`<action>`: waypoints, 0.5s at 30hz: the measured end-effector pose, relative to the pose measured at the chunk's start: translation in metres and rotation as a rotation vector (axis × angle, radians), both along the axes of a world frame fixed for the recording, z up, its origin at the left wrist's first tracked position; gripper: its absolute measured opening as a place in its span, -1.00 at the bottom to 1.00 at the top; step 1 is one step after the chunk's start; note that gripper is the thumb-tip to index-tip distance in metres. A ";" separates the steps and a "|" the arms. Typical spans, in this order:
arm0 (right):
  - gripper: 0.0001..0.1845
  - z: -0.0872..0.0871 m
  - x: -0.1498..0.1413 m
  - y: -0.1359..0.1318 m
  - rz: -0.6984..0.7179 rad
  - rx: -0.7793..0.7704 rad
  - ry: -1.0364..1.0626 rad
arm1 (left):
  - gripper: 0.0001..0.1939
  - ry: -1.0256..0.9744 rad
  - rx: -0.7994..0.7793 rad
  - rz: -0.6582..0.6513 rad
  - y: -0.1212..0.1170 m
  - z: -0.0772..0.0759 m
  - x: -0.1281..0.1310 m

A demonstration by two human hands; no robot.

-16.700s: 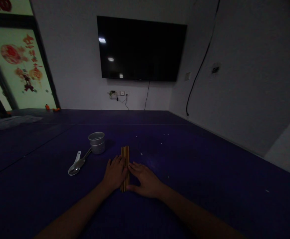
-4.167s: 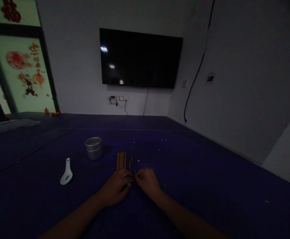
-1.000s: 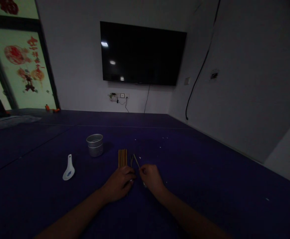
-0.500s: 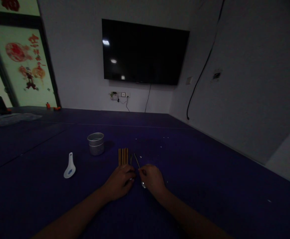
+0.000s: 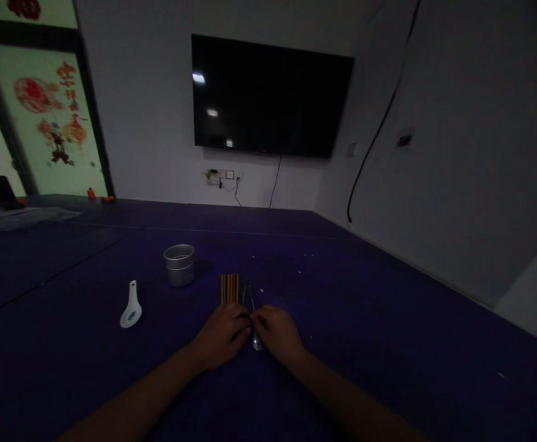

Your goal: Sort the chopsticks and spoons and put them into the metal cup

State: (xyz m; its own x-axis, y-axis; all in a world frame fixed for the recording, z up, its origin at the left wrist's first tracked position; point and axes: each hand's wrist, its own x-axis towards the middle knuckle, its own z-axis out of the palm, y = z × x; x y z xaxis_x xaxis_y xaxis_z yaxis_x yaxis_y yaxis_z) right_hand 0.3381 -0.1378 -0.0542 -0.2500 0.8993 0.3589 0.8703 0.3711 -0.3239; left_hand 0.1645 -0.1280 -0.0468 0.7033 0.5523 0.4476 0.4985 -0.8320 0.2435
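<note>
Right hand (image 5: pixel 280 331): fingers closed on a metal spoon (image 5: pixel 257 344), bowl toward me, handle pointing away and slightly left, nearly in line with the chopsticks (image 5: pixel 230 288).
Left hand (image 5: pixel 222 334): just left of that grip, fingertips beside the spoon, palm down over the chopsticks' near part; whether its fingers clasp anything, I cannot tell.
Slender dark utensil (image 5: pixel 243 291): between chopsticks and spoon handle, perhaps metal, its near part hidden in poor light.
Metal cup (image 5: pixel 180 270): upright, farther out and left of both hands.
White spoon (image 5: pixel 131 310): farthest left, bowl toward me.
</note>
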 end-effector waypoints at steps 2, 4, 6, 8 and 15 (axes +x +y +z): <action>-0.72 0.000 0.000 -0.001 0.004 -0.001 0.010 | -0.78 -0.005 0.013 0.006 0.001 0.000 0.000; -0.72 0.001 0.000 -0.001 0.007 -0.002 0.021 | -0.76 -0.013 0.027 0.008 0.001 -0.001 0.000; -0.71 0.001 0.000 -0.001 0.010 -0.002 0.031 | -0.76 -0.020 0.040 0.004 0.002 -0.001 -0.001; -0.71 0.000 0.000 -0.001 0.014 0.001 0.041 | -0.76 -0.029 0.060 0.004 0.002 -0.002 -0.001; -0.73 0.000 0.000 -0.002 0.055 0.002 0.045 | -0.73 0.063 0.185 0.306 0.001 0.009 -0.002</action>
